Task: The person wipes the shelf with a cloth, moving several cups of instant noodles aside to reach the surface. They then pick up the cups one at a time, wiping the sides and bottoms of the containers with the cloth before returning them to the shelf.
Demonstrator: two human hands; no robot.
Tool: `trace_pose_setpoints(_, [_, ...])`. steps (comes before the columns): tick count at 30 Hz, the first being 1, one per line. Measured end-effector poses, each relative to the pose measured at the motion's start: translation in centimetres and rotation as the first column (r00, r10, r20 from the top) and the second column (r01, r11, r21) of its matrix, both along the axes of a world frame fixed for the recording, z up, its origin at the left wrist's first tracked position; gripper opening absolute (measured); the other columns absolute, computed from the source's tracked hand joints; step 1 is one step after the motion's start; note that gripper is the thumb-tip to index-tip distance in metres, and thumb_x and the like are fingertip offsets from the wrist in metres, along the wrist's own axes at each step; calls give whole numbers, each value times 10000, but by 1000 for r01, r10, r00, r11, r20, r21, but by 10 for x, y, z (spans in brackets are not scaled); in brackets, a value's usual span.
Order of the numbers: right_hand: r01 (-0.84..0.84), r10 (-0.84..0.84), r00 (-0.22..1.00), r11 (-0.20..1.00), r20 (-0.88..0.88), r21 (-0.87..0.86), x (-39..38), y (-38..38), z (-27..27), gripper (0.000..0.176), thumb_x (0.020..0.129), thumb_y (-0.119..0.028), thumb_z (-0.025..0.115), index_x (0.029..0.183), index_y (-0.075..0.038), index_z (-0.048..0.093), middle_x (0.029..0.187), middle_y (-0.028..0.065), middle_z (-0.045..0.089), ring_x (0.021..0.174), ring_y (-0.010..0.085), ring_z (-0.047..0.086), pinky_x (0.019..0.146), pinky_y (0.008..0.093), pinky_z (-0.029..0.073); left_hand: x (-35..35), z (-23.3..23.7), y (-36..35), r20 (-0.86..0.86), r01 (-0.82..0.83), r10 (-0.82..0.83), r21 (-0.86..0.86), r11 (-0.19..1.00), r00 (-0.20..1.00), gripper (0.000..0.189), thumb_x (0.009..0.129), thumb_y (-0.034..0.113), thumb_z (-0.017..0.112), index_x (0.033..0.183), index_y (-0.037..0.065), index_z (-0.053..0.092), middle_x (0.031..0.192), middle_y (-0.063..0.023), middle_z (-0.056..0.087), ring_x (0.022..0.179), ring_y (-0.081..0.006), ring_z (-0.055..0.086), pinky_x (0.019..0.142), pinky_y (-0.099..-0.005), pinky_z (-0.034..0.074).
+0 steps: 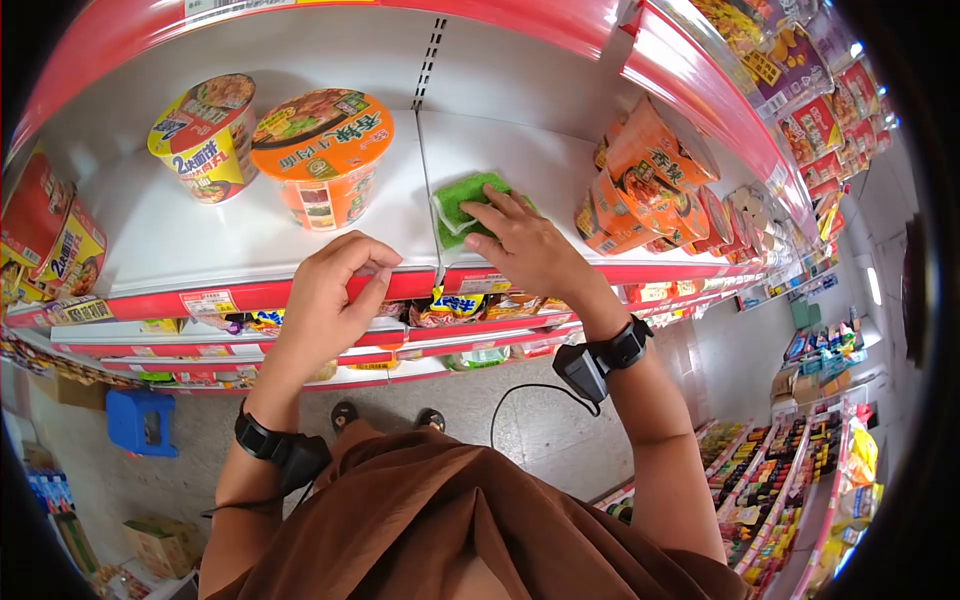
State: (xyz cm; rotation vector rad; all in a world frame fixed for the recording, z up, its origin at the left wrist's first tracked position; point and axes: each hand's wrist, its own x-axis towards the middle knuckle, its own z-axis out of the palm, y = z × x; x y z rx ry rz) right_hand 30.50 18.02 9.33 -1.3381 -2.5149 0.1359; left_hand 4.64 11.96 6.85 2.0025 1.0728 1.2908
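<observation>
A folded green cloth [465, 199] lies on the white shelf [420, 160], across the seam between two shelf panels. My right hand [525, 240] presses on it from above, fingers over the cloth and thumb at its near edge. At the shelf's red front edge is my left hand [340, 292], its fingers curled in toward the thumb, with nothing visible in it. Just beyond it stands an orange noodle bowl [325, 160], upright. A yellow and red noodle cup [208, 140] is left of that bowl. Several orange noodle bowls [655, 180] are stacked to the right of my right hand.
More noodle cups [50, 235] stand at the far left. Lower shelves hold packets [447, 310] below the red price rail [150, 303]. A blue stool [140, 420] is on the floor at left. A black cable [497, 405] hangs from my right wrist device [585, 370].
</observation>
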Motion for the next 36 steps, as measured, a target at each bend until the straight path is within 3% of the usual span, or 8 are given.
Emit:
trace_pose_setpoints(3, [49, -42, 995, 996, 91, -69, -2, 12, 2, 536, 939, -479, 471, 1326, -110, 508, 1408, 287, 397, 1264, 549, 373, 1065, 538, 337, -5, 8, 6, 67, 55, -47, -122, 991, 997, 122, 845, -39, 565, 953, -9, 614, 908, -84, 652, 840, -156, 639, 760, -280, 502])
trace_pose_setpoints(11, [299, -297, 912, 953, 284, 38, 24, 101, -24, 754, 924, -602, 403, 1434, -49, 345, 1385, 393, 328, 1306, 562, 303, 1090, 581, 242, -38, 21, 10, 237, -6, -16, 91, 996, 971, 100, 892, -19, 539, 950, -11, 620, 838, -70, 646, 813, -133, 629, 748, -263, 476])
trace_pose_setpoints(18, [747, -673, 664, 617, 326, -247, 53, 192, -30, 856, 886, -675, 339, 1517, -137, 124, 1528, 323, 62, 1335, 636, 84, 1046, 703, 174, -79, -1, 17, 580, -213, 165, 15, 977, 798, 121, 919, 63, 513, 951, 4, 614, 808, -41, 615, 771, -110, 565, 707, -244, 420])
trace_pose_setpoints(21, [857, -832, 516, 498, 204, -135, 45, 193, -28, 906, 878, -661, 366, 1484, -9, 194, 1431, 330, 334, 1345, 535, 258, 1096, 610, 175, -81, -7, 22, 599, -225, 180, 1, 974, 780, 102, 908, 62, 544, 946, 4, 619, 841, -23, 620, 780, -96, 589, 699, -229, 433])
trace_pose_setpoints(22, [817, -827, 553, 515, 102, -259, 79, 237, -57, 935, 863, -666, 362, 1499, -16, 144, 1494, 345, 176, 1343, 590, 168, 1092, 640, 121, -83, -9, 23, 601, -171, 135, 3, 985, 787, 93, 900, 33, 550, 957, 0, 615, 873, -29, 610, 829, -92, 573, 716, -226, 434])
trace_pose_setpoints(26, [896, -889, 440, 426, 126, -127, 63, 227, -46, 953, 839, -688, 345, 1494, -18, 171, 1481, 365, 173, 1332, 612, 145, 1104, 619, 127, -87, -19, 32, 503, -140, 127, -13, 990, 855, 174, 845, -57, 565, 1002, 3, 607, 1007, -32, 583, 916, -90, 549, 754, -222, 435])
trace_pose_setpoints(30, [891, -881, 453, 444, 136, -95, 80, 249, -65, 910, 843, -674, 370, 1491, -55, 209, 1456, 358, 247, 1326, 608, 181, 1101, 620, 149, -82, -15, 33, 485, -184, 162, -3, 983, 859, 214, 832, -62, 562, 1024, 24, 607, 1053, -29, 573, 954, -88, 541, 756, -222, 435])
trace_pose_setpoints(36, [456, -433, 883, 883, 179, -109, 1, 173, -24, 646, 903, -511, 454, 1415, -122, 386, 1496, 210, 290, 1337, 461, 319, 1037, 626, 304, -81, -14, 34, 437, -214, 197, -10, 977, 878, 252, 822, -52, 569, 1054, 39, 603, 1115, -34, 555, 1009, -96, 531, 756, -223, 434])
